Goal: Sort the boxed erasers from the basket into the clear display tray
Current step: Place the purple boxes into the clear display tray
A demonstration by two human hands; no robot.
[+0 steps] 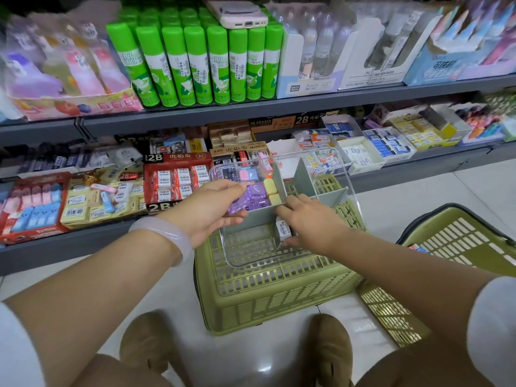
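The clear display tray [279, 247] rests on an upturned green basket [273, 297]. The left hand [206, 208] curls on the tray's left rim, beside purple packets [251, 201] in the tray. The right hand [307, 222] pinches a white boxed eraser [283, 229] low inside the tray's near compartment, against the grey divider [279, 185]. The box looks light, stiff and a little smooth, so a grip on its two long sides should hold it best.

We look down and forward from head height, close over our own forearms. Stocked shelves [251, 113] face us ahead.
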